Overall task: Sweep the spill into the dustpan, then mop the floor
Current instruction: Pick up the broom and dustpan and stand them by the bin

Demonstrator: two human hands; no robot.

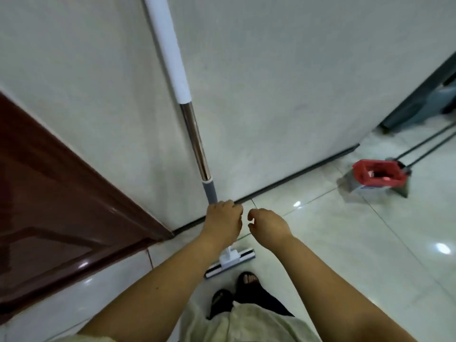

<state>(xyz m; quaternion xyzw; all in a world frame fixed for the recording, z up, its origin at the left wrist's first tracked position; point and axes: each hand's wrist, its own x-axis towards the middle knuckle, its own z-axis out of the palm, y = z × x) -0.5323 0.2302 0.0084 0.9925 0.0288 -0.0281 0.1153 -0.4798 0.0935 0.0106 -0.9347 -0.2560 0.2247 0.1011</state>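
A mop with a white, chrome and grey handle [195, 134] leans against the pale wall, its flat white head [230, 262] on the tiled floor near my feet. My left hand [223, 218] grips the grey lower part of the handle. My right hand [267, 224] hovers just to the right of it, fingers loosely curled, holding nothing. A red dustpan [378, 175] with a grey broom [404, 169] stands on the floor at the right; their long dark handles run up to the right.
A dark red-brown door [56, 201] fills the left side. The pale wall [283, 82] ends at a dark baseboard [296, 175]. A dark doorway opening [431, 95] lies at the far right. Glossy tiles [370, 255] spread to the right of my sandalled feet [234, 290].
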